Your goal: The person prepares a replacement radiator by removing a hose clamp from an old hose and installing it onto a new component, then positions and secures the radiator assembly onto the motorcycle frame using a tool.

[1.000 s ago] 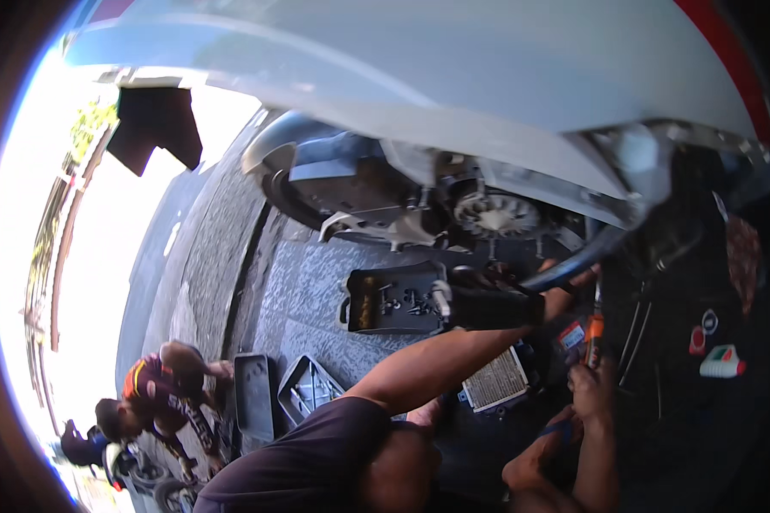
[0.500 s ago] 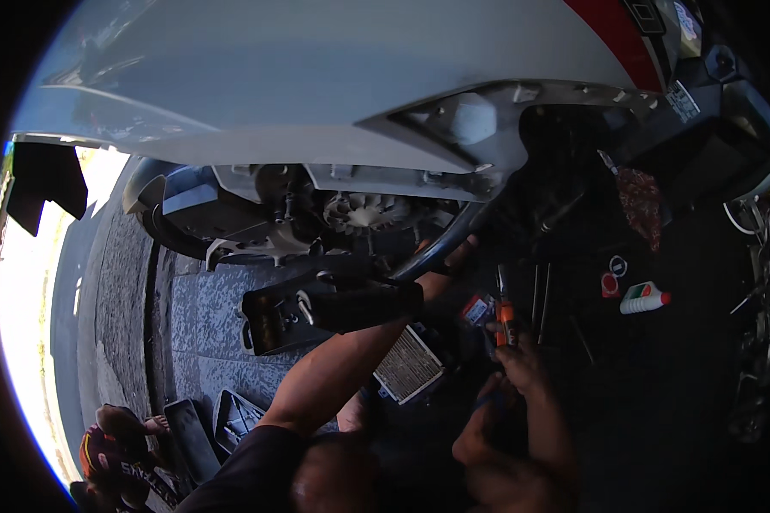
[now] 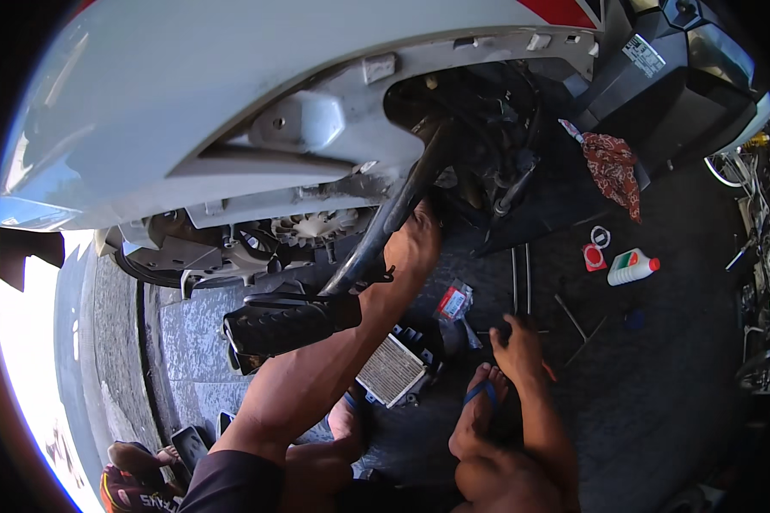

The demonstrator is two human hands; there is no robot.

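My left hand (image 3: pixel 417 232) reaches up under the pale scooter body (image 3: pixel 257 94), beside a black frame tube (image 3: pixel 402 192). Its fingers are hidden behind the tube and shaded parts. Over the dark floor, my right hand (image 3: pixel 518 349) has thumb and forefinger apart, with nothing seen between them. A red-orange tip (image 3: pixel 549 371) pokes out beside that wrist; the rest of it is hidden. Left of this hand lies a red-and-clear packet (image 3: pixel 455 301). A finned cooling fan (image 3: pixel 312 227) shows under the body, and a black footrest (image 3: pixel 295 327) sits above my left forearm.
A rectangular pleated filter (image 3: pixel 391 370) lies between my feet. To the right are metal rods (image 3: pixel 522 278), a red round item (image 3: pixel 594 256), a white bottle (image 3: pixel 633 267) and a patterned red cloth (image 3: pixel 612 167). Another person (image 3: pixel 137 479) is at lower left; motorcycle parts (image 3: pixel 757 256) line the right edge.
My view has moved closer to the scooter's underside. The orange-handled tool no longer shows in my right hand, whose fingers have spread. My left hand stays under the body.
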